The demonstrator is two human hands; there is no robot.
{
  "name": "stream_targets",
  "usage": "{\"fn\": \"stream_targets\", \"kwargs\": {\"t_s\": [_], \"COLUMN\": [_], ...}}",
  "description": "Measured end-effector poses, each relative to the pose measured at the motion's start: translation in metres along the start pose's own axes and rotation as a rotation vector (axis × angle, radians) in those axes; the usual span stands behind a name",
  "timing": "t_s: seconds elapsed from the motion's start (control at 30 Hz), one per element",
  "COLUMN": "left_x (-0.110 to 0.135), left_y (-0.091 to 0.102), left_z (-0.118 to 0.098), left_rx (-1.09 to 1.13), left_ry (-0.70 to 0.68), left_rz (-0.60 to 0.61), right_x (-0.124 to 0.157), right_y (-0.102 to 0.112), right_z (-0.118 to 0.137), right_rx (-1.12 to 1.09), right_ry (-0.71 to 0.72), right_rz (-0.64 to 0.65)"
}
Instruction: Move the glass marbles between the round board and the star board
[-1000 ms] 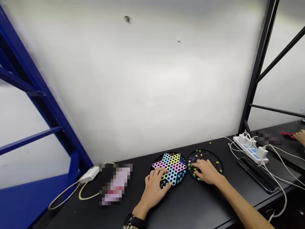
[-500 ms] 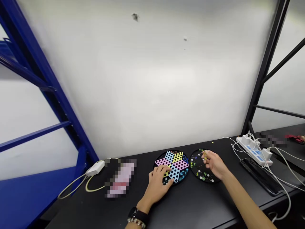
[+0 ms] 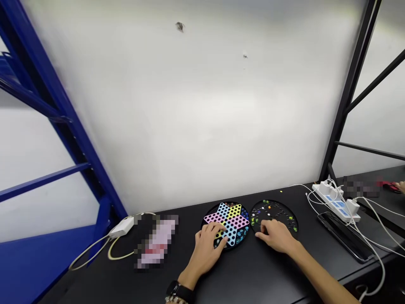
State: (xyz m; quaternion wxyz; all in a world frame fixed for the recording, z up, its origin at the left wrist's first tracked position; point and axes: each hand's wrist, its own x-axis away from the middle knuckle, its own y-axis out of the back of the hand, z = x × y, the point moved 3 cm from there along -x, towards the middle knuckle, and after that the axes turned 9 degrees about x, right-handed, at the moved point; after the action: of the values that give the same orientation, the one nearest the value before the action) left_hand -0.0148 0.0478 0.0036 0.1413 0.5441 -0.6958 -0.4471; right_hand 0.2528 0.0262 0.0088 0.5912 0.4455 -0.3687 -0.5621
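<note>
A Chinese checkers board (image 3: pixel 230 233) with a pink, blue and yellow star lies on the black table, coloured marbles showing around the star. My left hand (image 3: pixel 207 241) rests on its lower left part, fingers spread and thumb along the near edge. To its right sits a round black board (image 3: pixel 278 207) with holes and several marbles: green-yellow ones at the left, right and top, an orange one (image 3: pixel 269 207) and a few white ones. Over its near edge is my right hand (image 3: pixel 278 236), fingers curled down and together. Whatever its fingertips may pinch is hidden.
On the right are a white power strip (image 3: pixel 337 203) with plugs and loose cables, and a black phone (image 3: pixel 344 236). A white adapter (image 3: pixel 122 228) with a cable and a blurred pink item (image 3: pixel 160 240) lie left. Another person's hand (image 3: pixel 401 186) shows at the far right edge.
My right hand has come down from above the right board, where it held a small yellowish marble, to its near edge. My left hand stays on the star board. The view has shifted slightly.
</note>
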Motion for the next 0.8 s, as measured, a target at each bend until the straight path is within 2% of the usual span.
{"fn": "stream_targets", "kwargs": {"t_s": [0.07, 0.13, 0.2, 0.33, 0.4, 0.43, 0.57, 0.63, 0.8], "left_x": [0.0, 0.0, 0.0, 0.0, 0.0, 0.0, 0.0, 0.0, 0.0], "left_y": [0.0, -0.001, -0.001, -0.001, 0.0, 0.001, 0.002, 0.002, 0.002], "left_z": [0.001, 0.001, 0.002, 0.002, 0.001, 0.001, 0.0, 0.0, 0.001], "left_rx": [0.006, 0.018, 0.026, 0.025, 0.027, 0.031, 0.053, 0.06, 0.064], "left_ry": [0.001, 0.012, 0.026, 0.015, 0.022, 0.031, 0.036, 0.032, 0.04], "left_rz": [0.002, 0.012, 0.02, 0.02, 0.022, 0.023, 0.031, 0.035, 0.041], "right_x": [0.001, -0.003, -0.011, -0.033, -0.046, -0.053, -0.078, -0.087, -0.1], "right_y": [-0.001, -0.001, 0.002, 0.012, 0.017, 0.019, 0.02, 0.017, 0.006], "right_z": [0.006, 0.006, -0.002, -0.032, -0.048, -0.056, -0.081, -0.085, -0.076], "right_rx": [0.07, -0.014, -0.285, -1.02, -1.151, -1.097, -0.579, -0.45, -0.01], "right_ry": [0.016, 0.018, -0.014, -0.217, -0.282, -0.299, -0.343, -0.353, -0.309], "right_rz": [0.003, -0.003, -0.009, 0.014, 0.007, -0.018, -0.155, -0.178, -0.074]}}
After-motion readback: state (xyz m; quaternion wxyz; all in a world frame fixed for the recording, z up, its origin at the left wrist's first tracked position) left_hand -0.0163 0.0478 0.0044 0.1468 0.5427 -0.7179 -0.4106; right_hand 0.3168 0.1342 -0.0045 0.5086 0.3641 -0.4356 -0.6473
